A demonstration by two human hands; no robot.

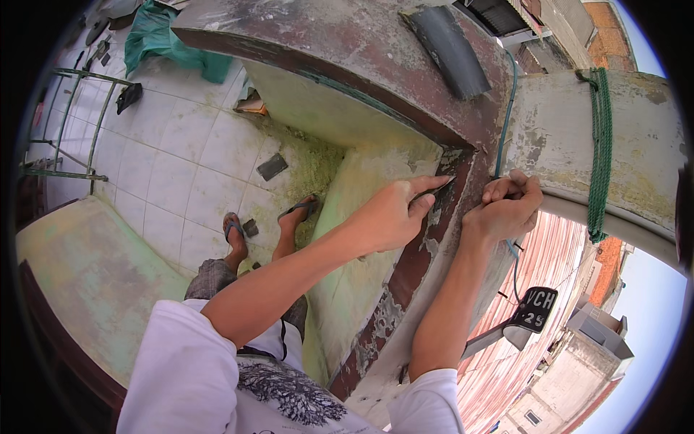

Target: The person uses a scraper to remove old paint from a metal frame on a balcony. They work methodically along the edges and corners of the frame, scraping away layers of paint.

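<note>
My left hand [396, 217] reaches over the parapet, index finger stretched out along its painted top. Under that finger shows a thin pointed sliver [438, 189], seemingly held between finger and thumb; its kind is unclear. Flaking dark-red paint [416, 264] covers the wall edge beside it. My right hand [510, 206] is closed at the wall's outer side, fingertips drawn to the thumb; whatever is in them is too small to make out. A blue cable [505, 119] runs down to the right hand and shows again below it; whether the fingers grip it is hidden.
A curved dark tile [447, 52] lies on the wall top. Green rope [599, 155] wraps the pale beam at right. Below hangs a black lamp-like fixture [531, 311] above corrugated roofing [499, 340]. A green metal frame [90, 130] and teal cloth [163, 43] are on the tiled floor.
</note>
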